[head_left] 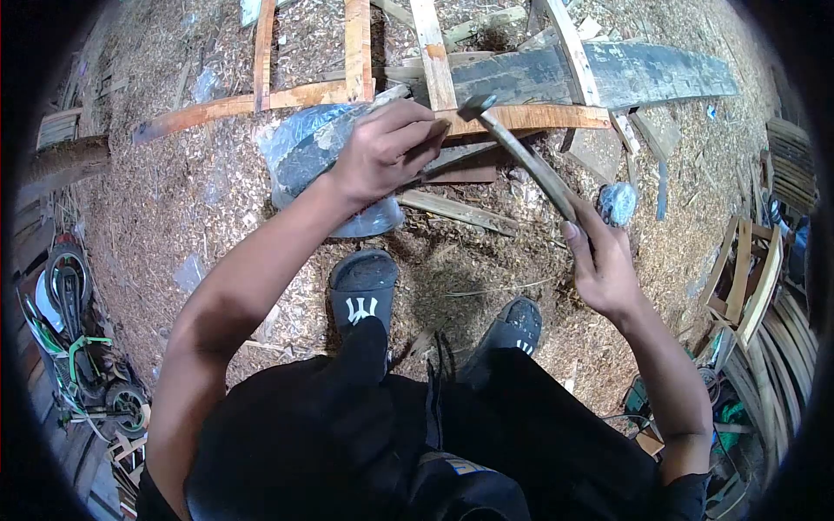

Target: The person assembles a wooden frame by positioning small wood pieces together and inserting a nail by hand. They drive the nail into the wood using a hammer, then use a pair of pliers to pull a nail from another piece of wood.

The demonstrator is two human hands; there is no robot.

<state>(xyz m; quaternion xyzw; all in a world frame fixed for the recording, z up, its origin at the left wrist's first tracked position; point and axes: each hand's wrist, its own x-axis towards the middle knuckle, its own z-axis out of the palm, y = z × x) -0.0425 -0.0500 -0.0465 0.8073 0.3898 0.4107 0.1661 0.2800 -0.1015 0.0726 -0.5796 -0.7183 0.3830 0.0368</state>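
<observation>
My right hand is wrapped round the handle of a hammer. The hammer's metal head is over the long wooden rail, just right of my left hand. My left hand is closed in a pinch at the near edge of the rail, beside an upright slat. What the fingertips hold, if anything, is too small to make out. More slats cross the rail, one to the left of that hand and another near the rail's right end.
A clear plastic bag lies below the rail at left. A dark weathered board lies beyond it. Wood scraps and shavings cover the ground by my sandals. A small bike stands far left, a wooden frame at right.
</observation>
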